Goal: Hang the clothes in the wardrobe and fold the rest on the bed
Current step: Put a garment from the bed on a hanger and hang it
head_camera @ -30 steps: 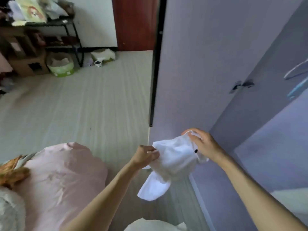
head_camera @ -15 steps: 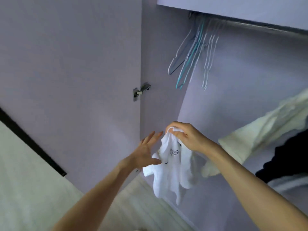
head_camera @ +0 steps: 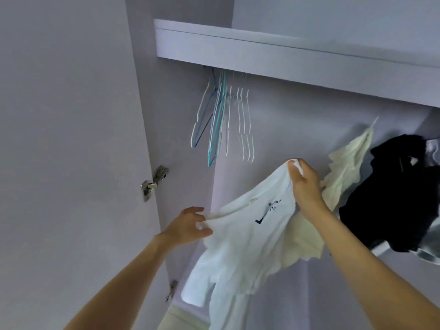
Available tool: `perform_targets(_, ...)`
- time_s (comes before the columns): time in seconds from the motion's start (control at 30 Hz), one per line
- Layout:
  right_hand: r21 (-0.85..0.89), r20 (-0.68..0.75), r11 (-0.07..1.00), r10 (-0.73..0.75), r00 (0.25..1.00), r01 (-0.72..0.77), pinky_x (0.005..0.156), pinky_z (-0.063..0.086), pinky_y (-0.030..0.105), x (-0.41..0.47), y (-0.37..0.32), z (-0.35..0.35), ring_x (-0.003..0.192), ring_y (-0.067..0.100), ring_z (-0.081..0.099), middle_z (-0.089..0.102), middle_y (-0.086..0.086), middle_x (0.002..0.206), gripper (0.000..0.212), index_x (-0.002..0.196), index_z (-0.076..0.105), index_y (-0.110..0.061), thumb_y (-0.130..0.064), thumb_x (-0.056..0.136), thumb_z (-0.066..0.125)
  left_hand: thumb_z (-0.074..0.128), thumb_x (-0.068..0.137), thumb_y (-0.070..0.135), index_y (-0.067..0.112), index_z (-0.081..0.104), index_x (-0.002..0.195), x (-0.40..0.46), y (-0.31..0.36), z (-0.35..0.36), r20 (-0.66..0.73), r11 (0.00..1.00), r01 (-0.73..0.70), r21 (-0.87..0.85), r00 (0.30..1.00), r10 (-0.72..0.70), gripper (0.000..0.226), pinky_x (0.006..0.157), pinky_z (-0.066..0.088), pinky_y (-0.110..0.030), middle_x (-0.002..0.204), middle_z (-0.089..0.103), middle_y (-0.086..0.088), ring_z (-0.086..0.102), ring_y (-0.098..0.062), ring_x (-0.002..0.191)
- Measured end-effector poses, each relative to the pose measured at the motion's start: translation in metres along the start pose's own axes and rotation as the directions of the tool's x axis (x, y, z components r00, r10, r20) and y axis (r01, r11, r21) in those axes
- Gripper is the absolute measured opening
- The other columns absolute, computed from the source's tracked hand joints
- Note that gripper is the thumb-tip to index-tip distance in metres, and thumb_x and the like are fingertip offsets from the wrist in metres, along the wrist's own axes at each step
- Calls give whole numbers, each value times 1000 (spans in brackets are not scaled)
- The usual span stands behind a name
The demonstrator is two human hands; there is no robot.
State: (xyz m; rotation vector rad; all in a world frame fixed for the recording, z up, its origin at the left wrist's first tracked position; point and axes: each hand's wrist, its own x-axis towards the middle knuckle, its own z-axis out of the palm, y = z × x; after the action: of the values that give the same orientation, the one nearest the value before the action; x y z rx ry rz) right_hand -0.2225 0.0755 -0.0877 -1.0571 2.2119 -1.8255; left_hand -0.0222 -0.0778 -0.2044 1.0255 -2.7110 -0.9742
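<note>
A white T-shirt [head_camera: 245,236] with a small dark print is stretched between my hands in front of the open wardrobe. My right hand [head_camera: 304,184] grips its upper edge, held high. My left hand [head_camera: 188,226] pinches the neckline lower to the left. Several empty hangers [head_camera: 221,120], white, blue and teal, hang from the rail under the wardrobe's shelf [head_camera: 285,58], up and left of the shirt.
A cream garment [head_camera: 345,172] and a black garment [head_camera: 395,194] hang in the wardrobe to the right, behind my right arm. The open wardrobe door [head_camera: 71,139] stands on the left with its hinge [head_camera: 154,179].
The view has swung from the floor and bed up into the wardrobe. My left hand, open half a second ago, has taken hold of the shirt again. The shirt is raised and spread out.
</note>
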Motion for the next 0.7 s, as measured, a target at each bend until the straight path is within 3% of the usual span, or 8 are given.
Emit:
perform_targets(0.1, -89, -46, 993, 76, 996, -79, 50, 30, 10, 7, 22, 0, 65, 15, 35, 41, 7, 70, 23, 75, 51, 0, -7, 96, 44, 56, 73, 60, 14, 64, 91, 5, 2, -20, -61, 999, 39, -17, 997, -40, 51, 76, 41, -25, 96, 66, -6, 60, -25, 97)
perform_targets(0.2, -173, 52, 962, 223, 973, -212, 46, 21, 20, 8, 42, 8, 58, 14, 24, 27, 1, 60, 35, 62, 31, -15, -6, 94, 42, 65, 85, 38, 24, 40, 59, 7, 9, -31, -235, 997, -39, -71, 972, 21, 39, 53, 30, -22, 56, 45, 5, 45, -21, 64)
perform_targets(0.33, -315, 197, 912, 333, 922, -262, 54, 33, 22, 20, 48, 27, 73, 16, 43, 48, 18, 72, 19, 79, 58, 5, -2, 91, 44, 68, 84, 23, 24, 37, 61, 13, 22, -40, -383, 968, -128, -214, 923, 38, 38, 51, 29, -22, 52, 40, 9, 38, -15, 55)
perform_targets(0.4, -236, 262, 925, 355, 897, -297, 50, 37, 6, 30, 41, 39, 74, 14, 51, 60, 10, 85, 23, 101, 64, 3, 4, 89, 44, 68, 83, 18, 25, 38, 62, 17, 25, -46, -431, 963, -162, -213, 901, 56, 37, 48, 31, -14, 53, 42, 10, 40, -8, 52)
perform_targets(0.5, -59, 216, 921, 387, 896, -384, 45, 37, 6, 53, 28, 59, 63, 9, 50, 61, 8, 92, 28, 116, 58, -1, -1, 90, 47, 69, 81, 11, 28, 36, 60, 20, 27, -50, -502, 951, -260, -164, 852, 146, 43, 50, 32, -8, 51, 38, 9, 40, -4, 50)
perform_targets(0.6, 50, 129, 920, 380, 916, -388, 54, 30, 20, 79, 22, 77, 63, 13, 38, 57, 32, 106, 34, 119, 50, 12, -8, 93, 43, 71, 80, 8, 22, 40, 61, 22, 32, -52, -486, 936, -343, -82, 833, 262, 38, 54, 32, -7, 53, 36, 10, 44, 1, 55)
perform_targets(0.63, 58, 132, 918, 382, 915, -392, 56, 27, 22, 87, 20, 84, 64, 13, 36, 54, 34, 113, 35, 116, 49, 15, -12, 95, 42, 70, 80, 9, 23, 41, 62, 25, 33, -54, -465, 934, -353, -56, 837, 288, 38, 55, 33, -6, 55, 38, 12, 45, 0, 55)
perform_targets(0.7, 86, 171, 901, 408, 897, -426, 55, 30, 22, 99, 13, 93, 62, 14, 42, 63, 26, 103, 28, 104, 56, 2, -21, 98, 42, 70, 82, 11, 32, 38, 62, 27, 36, -60, -434, 931, -364, -32, 844, 315, 42, 56, 33, -5, 58, 41, 14, 46, 0, 56)
